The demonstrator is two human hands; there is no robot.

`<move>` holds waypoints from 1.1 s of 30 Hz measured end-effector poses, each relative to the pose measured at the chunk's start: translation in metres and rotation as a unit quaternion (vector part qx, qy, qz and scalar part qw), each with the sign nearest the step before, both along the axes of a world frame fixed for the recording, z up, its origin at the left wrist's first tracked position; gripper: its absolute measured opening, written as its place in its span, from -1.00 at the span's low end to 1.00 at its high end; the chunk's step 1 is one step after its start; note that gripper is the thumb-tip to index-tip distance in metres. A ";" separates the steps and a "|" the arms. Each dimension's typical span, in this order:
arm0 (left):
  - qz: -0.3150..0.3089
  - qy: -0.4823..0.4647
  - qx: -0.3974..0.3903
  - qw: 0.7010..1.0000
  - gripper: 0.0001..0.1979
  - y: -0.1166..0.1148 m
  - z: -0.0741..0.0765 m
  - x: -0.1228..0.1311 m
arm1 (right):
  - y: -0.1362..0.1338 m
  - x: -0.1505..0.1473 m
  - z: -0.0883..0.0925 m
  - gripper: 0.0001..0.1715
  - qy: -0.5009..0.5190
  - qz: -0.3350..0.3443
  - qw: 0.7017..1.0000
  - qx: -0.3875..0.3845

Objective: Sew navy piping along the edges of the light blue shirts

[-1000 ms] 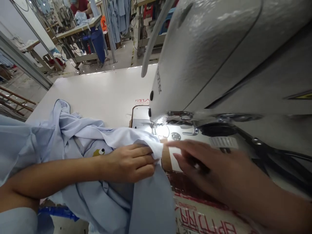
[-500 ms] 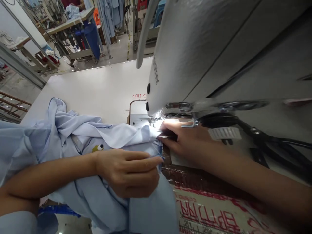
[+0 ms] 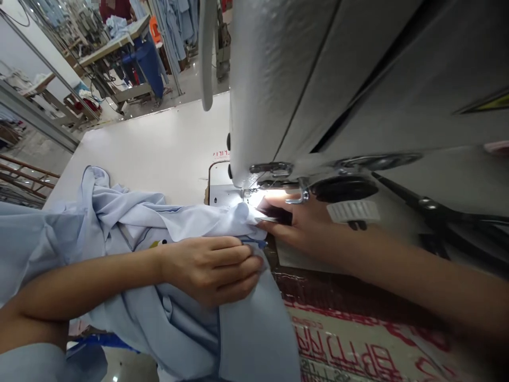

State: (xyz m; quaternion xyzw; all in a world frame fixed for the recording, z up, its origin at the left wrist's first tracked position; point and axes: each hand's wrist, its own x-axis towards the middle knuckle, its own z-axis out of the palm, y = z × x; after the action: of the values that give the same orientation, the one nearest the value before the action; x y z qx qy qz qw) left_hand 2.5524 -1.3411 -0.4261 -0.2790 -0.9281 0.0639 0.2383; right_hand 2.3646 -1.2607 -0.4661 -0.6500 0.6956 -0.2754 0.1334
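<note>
A light blue garment [image 3: 254,329] with dark blue edging lies bunched over the sewing table, its upper edge at the lit needle area [image 3: 246,195] of a sewing machine [image 3: 270,79]. My left hand [image 3: 214,268] is closed on the garment's edge just in front of the needle, fingers curled and fingertips partly hidden. Close to the right of the needle, my right hand [image 3: 302,220] is closed round a small dark tool with a thin metal blade [image 3: 278,215], which looks like thread snips. Its blade points left at the cloth. A yellow-and-white printed patch [image 3: 157,243] shows behind my left wrist.
Large black scissors [image 3: 429,204] lie under the machine arm, beyond my right forearm. A white ribbed piece [image 3: 353,211] is beside my right wrist. Red lettering and a measuring scale mark the table's near edge [image 3: 342,339]. Another person [image 3: 117,9] is at a far workstation.
My left hand has moved up slightly and its fingers have curled in on the garment's edge; a loose thread seen there before no longer shows. The view has shifted, bringing the machine left.
</note>
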 end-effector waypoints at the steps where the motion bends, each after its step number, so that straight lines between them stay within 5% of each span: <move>1: -0.010 0.007 -0.001 1.000 -0.89 -0.001 0.000 0.000 | 0.000 0.001 0.002 -0.74 -0.009 0.011 1.000 0.005; 23: -0.026 -0.021 0.012 0.999 -0.86 -0.001 -0.001 -0.007 | 0.006 0.003 0.017 -0.77 -0.039 0.039 0.997 0.046; 33: 0.063 -0.020 0.053 0.996 -0.85 0.013 -0.002 0.007 | 0.016 0.005 0.029 -0.64 -0.039 0.100 0.994 -0.017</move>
State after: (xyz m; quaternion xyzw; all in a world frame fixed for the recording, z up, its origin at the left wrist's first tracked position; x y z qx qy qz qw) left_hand 2.5591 -1.3285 -0.4278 -0.2082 -0.9504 0.0242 0.2300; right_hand 2.3699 -1.2442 -0.4368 -0.7074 0.6161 -0.2980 0.1764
